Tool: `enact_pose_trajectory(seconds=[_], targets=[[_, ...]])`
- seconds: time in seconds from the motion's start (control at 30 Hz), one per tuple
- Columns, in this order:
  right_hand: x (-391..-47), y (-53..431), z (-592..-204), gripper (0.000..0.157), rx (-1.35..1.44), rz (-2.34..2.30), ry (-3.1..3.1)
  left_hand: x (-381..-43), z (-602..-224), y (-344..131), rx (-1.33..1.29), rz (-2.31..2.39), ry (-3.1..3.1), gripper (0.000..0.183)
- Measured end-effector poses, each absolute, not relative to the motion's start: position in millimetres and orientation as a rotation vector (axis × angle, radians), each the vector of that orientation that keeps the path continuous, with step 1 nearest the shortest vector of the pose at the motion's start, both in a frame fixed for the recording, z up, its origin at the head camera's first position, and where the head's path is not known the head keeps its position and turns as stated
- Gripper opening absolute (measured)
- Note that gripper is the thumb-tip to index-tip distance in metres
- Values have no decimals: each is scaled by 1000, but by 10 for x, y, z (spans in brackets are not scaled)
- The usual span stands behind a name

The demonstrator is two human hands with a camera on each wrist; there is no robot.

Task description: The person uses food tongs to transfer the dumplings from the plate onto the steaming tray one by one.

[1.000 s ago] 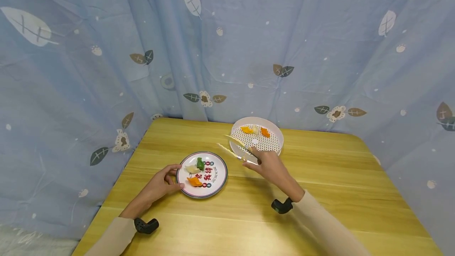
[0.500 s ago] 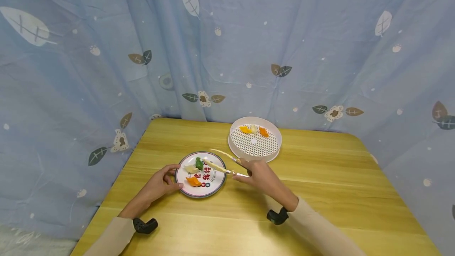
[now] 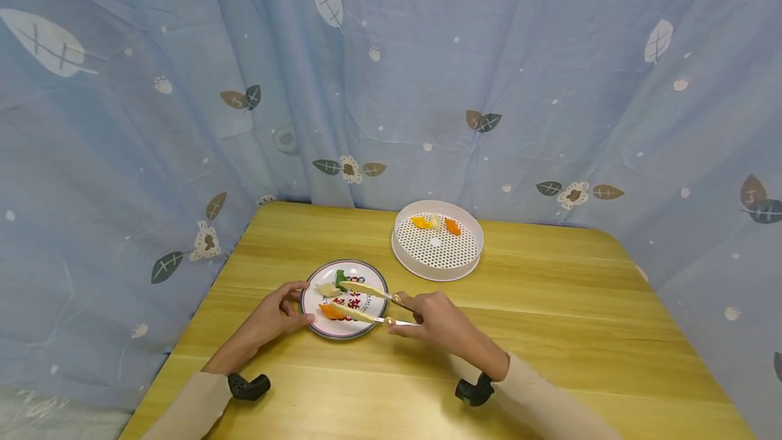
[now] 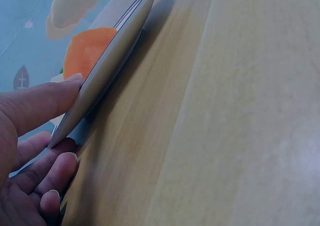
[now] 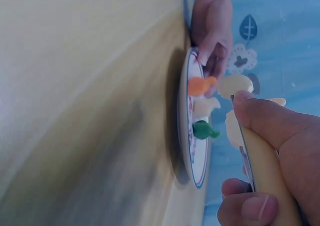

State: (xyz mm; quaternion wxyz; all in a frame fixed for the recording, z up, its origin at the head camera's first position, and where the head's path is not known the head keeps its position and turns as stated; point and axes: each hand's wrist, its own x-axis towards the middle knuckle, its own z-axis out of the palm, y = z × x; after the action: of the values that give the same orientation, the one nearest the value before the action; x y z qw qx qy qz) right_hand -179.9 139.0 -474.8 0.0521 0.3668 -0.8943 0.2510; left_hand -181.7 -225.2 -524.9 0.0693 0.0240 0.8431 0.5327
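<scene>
My left hand (image 3: 273, 312) grips the left rim of a round white plate (image 3: 374, 303), thumb on top and fingers at its underside, as the left wrist view shows. On the plate lie a green dumpling-like piece (image 3: 340, 278), a whitish one (image 3: 327, 290) and an orange one (image 3: 330, 311). My right hand (image 3: 441, 323) holds tongs (image 3: 360, 314) with pale yellow tips and metal arms. Spread apart, the tips hang over the plate, one near the green piece and one near the orange piece. Whether they touch either piece I cannot tell.
Behind the plate to the right stands a white perforated steamer tray (image 3: 435, 260). It holds a yellow piece (image 3: 421, 222), a whitish piece (image 3: 435, 221) and an orange piece (image 3: 452, 226). A blue patterned curtain (image 3: 391, 87) encloses the wooden table (image 3: 550, 290) at the back and sides.
My right hand has brought the spread tongs from the steamer tray's near edge leftward and toward me, over the plate. The left hand stays at the plate's rim.
</scene>
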Motion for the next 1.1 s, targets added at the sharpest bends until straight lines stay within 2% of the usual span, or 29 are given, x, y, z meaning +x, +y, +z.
enact_pose_trajectory(seconds=[0.1, 0.37, 0.6, 1.1], targets=[[-1762, 1370, -4771, 59, 1135, 774, -2727, -1816, -5246, -2254, 87, 1604, 2537, 70], [-1732, 1322, -4838, 46, 1178, 831, -2753, -1805, -5251, -2267, 99, 1623, 2518, 70], [-1732, 1283, -4863, 57, 1157, 809, -2807, -1812, -5247, -2264, 97, 1614, 2528, 70], [-1753, 1236, -4957, 56, 1164, 794, -2791, -1819, -5249, -2256, 63, 1605, 2534, 70]])
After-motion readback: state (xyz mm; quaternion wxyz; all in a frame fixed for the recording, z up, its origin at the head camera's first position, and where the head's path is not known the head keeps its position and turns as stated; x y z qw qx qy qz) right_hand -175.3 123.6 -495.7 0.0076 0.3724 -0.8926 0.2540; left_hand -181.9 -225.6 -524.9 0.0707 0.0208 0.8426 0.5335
